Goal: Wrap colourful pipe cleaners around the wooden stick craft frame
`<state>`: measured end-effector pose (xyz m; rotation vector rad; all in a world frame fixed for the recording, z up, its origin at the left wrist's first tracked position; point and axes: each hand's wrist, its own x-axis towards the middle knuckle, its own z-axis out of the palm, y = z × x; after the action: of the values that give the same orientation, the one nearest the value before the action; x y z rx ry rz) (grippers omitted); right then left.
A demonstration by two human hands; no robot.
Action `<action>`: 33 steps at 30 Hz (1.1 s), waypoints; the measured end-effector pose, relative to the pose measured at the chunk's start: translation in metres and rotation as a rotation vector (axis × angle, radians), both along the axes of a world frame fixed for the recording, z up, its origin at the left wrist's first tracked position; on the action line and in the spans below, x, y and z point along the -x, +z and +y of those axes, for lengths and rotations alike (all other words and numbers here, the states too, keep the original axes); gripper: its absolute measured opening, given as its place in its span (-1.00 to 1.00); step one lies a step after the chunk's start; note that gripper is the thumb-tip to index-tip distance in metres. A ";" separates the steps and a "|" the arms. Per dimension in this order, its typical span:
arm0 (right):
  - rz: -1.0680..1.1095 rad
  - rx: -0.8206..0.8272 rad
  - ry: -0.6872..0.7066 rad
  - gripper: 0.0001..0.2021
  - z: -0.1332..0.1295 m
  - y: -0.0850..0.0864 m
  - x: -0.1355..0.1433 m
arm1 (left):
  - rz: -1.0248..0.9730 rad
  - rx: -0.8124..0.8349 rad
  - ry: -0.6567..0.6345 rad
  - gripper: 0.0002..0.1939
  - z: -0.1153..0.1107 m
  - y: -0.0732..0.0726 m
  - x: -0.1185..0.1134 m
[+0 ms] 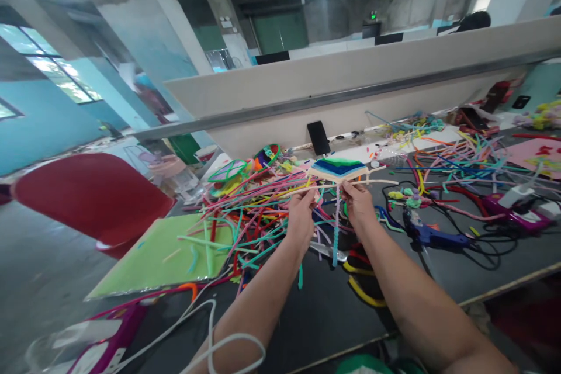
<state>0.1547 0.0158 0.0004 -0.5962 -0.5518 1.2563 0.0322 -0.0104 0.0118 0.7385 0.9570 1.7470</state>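
Observation:
Both hands are over the middle of the dark desk, holding up a pipe-cleaner piece (337,168) with green, blue and cream bands. A long cream pipe cleaner (372,182) runs across its lower edge. My left hand (301,213) is closed, its fingertips pinching the cream pipe cleaner on the left. Closed at the piece's lower tip is my right hand (360,205), thumb and fingers pressed together. From that tip hangs a lilac and teal twisted stem (336,234). Scissors (366,292) with yellow and black handles lie partly hidden beneath my right forearm.
Loose pipe cleaners (258,216) are heaped left of my hands. A green sheet (162,251) lies beyond them. On the right are a blue glue gun (442,237) and tangled cables. A phone (318,138) leans against the partition (272,128). A red chair (96,198) stands left.

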 end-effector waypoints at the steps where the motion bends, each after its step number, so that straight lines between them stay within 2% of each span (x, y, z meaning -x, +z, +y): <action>1: -0.017 0.005 0.008 -0.79 0.000 -0.001 0.000 | 0.002 -0.007 -0.001 -0.77 0.001 0.000 0.001; 4: -0.054 0.027 0.026 -0.80 -0.001 -0.003 0.002 | 0.104 -0.066 0.079 -0.79 0.001 -0.001 0.003; 9: -0.053 0.042 0.041 -0.78 -0.001 -0.005 0.002 | 0.543 -0.140 0.342 -0.83 0.002 0.001 0.016; 12: -0.065 0.027 0.041 -0.78 -0.001 -0.005 0.002 | 0.646 -0.171 0.384 -0.87 0.003 0.003 0.022; 15: -0.101 0.008 0.037 -0.81 -0.002 -0.005 0.004 | 0.660 -0.231 0.322 -0.90 0.001 0.004 0.018; 18: -0.138 -0.002 0.031 -0.82 -0.004 -0.006 0.006 | 0.475 -0.224 0.191 -0.83 -0.005 0.003 0.010; 21: -0.171 -0.010 0.032 -0.83 -0.006 -0.006 0.008 | 0.319 -0.129 0.072 -0.85 -0.008 0.003 0.003; 24: -0.219 -0.062 0.022 -0.82 -0.007 -0.008 0.010 | 0.425 -0.068 0.031 -0.89 -0.008 0.004 0.001; 27: -0.285 -0.118 0.007 -0.80 -0.007 -0.010 0.012 | 0.557 -0.044 0.019 -0.81 -0.007 0.004 0.001; 33: -0.412 -0.104 -0.042 -0.79 -0.009 -0.011 0.014 | 0.533 -0.015 0.023 -0.71 -0.007 0.001 0.001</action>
<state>0.1407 0.0063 -0.0103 -0.7799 -0.9363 1.0610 0.0314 -0.0175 0.0130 1.2431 1.3064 1.6050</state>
